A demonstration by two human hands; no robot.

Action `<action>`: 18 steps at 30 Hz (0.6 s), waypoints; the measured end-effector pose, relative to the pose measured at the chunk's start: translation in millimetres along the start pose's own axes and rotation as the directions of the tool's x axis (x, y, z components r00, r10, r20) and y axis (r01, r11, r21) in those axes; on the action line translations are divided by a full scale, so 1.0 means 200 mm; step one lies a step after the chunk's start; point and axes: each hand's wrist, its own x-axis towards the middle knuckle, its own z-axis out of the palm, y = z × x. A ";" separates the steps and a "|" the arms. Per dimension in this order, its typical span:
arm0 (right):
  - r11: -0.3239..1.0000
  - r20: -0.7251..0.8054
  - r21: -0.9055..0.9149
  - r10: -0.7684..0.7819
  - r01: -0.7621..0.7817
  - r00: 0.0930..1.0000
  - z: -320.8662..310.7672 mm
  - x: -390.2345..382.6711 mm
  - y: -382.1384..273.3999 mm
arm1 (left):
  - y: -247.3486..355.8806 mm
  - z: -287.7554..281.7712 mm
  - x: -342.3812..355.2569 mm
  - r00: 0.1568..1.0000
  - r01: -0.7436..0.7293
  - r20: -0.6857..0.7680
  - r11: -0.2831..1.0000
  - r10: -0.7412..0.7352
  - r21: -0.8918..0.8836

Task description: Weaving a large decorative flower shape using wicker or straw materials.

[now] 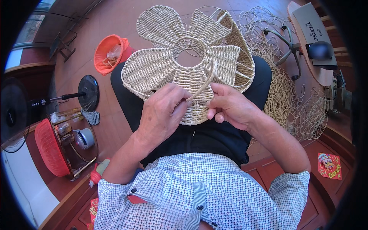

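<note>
A woven straw piece (151, 27) rests across my lap, with rounded petal-like panels round an open centre; bare frame wires show on the right panels. Over the lower panel, my left hand (160, 107) pinches a flat straw strand (202, 88), which arches up toward the centre ring. My right hand (230, 105) holds the lower panel's right edge, thumb near the strand and fingers partly curled. What its fingertips touch behind the panel is hidden.
An orange bucket (103, 61) stands upper left. At left are a fan (13, 111) and a trolley with a red basket (48, 147). Loose cord (278, 96) heaps at right, beside a chair base (287, 46) and a board (306, 23) carrying a dark object.
</note>
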 end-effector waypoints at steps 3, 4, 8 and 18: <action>0.999 -0.023 -0.020 0.026 -0.027 0.999 0.01 0.00 -0.03 | 0.00 -0.03 -0.04 0.998 -0.050 0.039 0.993 0.046 0.111; 0.999 -0.025 -0.019 0.026 -0.026 0.999 0.01 0.00 -0.02 | 0.01 -0.04 -0.05 0.995 -0.065 0.080 0.986 0.053 0.152; 0.998 -0.066 -0.037 0.046 -0.049 0.997 0.00 0.01 -0.02 | 0.01 -0.03 -0.08 0.987 -0.121 0.126 0.977 0.100 0.173; 0.998 0.007 -0.065 -0.003 0.004 1.000 -0.01 0.03 0.00 | 0.04 0.04 -0.07 0.986 -0.152 0.117 0.942 0.122 0.298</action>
